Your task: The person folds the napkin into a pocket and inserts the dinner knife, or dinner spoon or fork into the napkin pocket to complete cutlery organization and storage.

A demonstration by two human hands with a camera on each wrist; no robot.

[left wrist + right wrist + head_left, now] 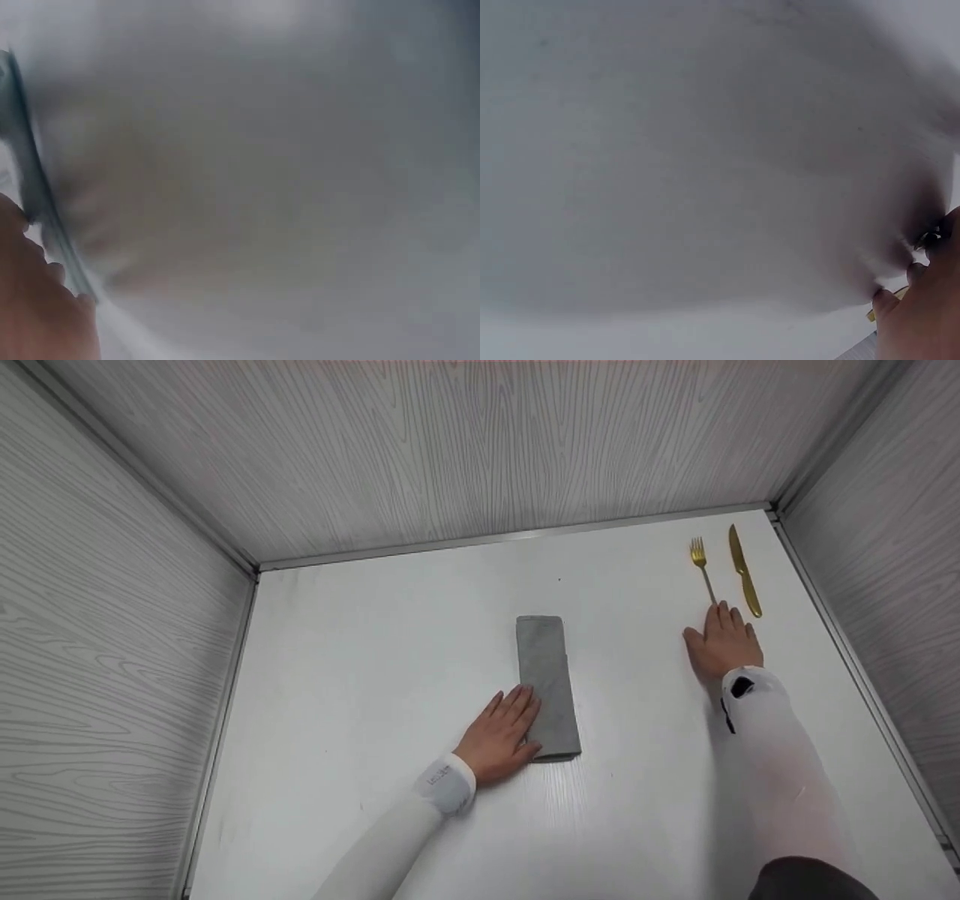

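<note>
A folded grey cloth napkin (546,682) lies as a narrow strip on the white table. My left hand (499,735) rests on its near left part, fingers straight; the left wrist view also shows this hand (41,300) against the napkin's edge (37,180). At the far right lies a gold fork (699,553), tines pointing away. My right hand (726,643) lies flat with its fingertips at the fork's handle, hiding the handle's end. Beside the fork, to its right, is a gold table knife (742,570). The right wrist view catches only part of this hand (922,315).
The white tabletop (360,660) is bounded by grey wood-grain panels at the back (450,450), left (97,660) and right (885,547). Metal strips run along its edges. A dark rounded object (810,879) shows at the bottom right.
</note>
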